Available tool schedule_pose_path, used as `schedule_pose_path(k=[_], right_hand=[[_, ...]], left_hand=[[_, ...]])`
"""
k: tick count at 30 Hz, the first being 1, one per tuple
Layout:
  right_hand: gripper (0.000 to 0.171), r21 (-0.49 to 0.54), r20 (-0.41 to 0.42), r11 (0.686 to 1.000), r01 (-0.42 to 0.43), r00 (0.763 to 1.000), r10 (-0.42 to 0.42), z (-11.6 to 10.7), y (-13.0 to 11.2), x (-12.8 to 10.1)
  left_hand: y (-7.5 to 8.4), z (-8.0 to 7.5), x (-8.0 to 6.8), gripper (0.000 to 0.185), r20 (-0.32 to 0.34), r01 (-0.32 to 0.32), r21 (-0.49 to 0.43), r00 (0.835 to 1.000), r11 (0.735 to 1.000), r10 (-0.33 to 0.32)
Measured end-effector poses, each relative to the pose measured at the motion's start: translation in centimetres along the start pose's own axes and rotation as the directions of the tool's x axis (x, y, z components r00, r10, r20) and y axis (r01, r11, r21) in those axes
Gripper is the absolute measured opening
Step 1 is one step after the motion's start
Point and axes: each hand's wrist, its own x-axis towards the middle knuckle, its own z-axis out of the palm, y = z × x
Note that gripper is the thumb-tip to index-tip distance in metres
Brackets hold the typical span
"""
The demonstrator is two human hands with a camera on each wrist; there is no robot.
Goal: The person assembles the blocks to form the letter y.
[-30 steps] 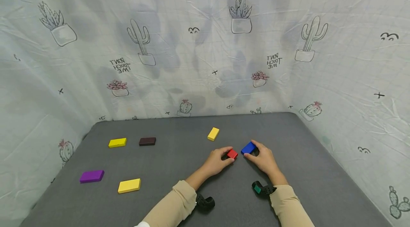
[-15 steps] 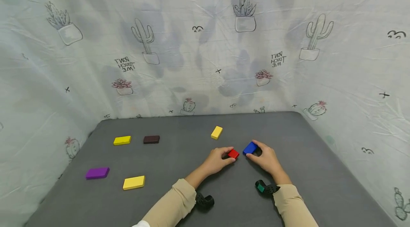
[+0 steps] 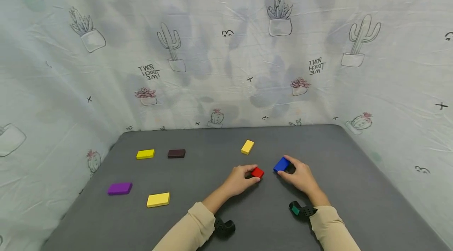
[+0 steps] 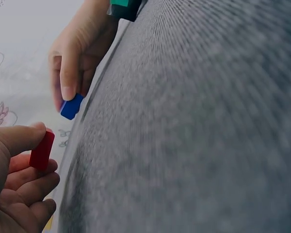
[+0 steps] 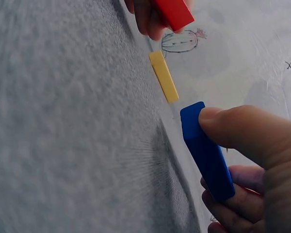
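Note:
My left hand pinches a small red block between thumb and fingers. In the left wrist view the red block stands between the thumb and the fingertips. To the right, my right hand grips a blue block by its edges, thumb on the near side. The right wrist view has the blue block held lengthwise between thumb and fingers. A gap separates the two blocks. Beyond them a small yellow block lies on the table.
On the left side of the grey table lie a yellow block, a dark brown block, a purple block and another yellow block. A patterned white sheet hangs around the table's back and sides. Both wrists wear black straps.
The head view has shifted, so the scene sits further right. Against the table, my left hand with the red block has drifted left, and the gap to the blue block has widened. Both grips persist.

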Motion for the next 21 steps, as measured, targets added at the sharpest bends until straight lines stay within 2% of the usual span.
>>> schedule_pose_path(k=[12,21], right_hand=[[0.070,-0.029,0.013,0.999,0.034,0.999,-0.034,1.0,-0.8,0.8],[0.068,-0.002,0.021,0.998,0.070,0.997,-0.070,2.7,-2.5,1.9]], left_hand=[[-1.0,-1.7,-1.2,0.052,-0.073,0.053,-0.043,0.996,0.998,-0.056],[-1.3,-2.1,-1.7,0.054,-0.126,0.061,0.017,0.990,0.998,-0.058]])
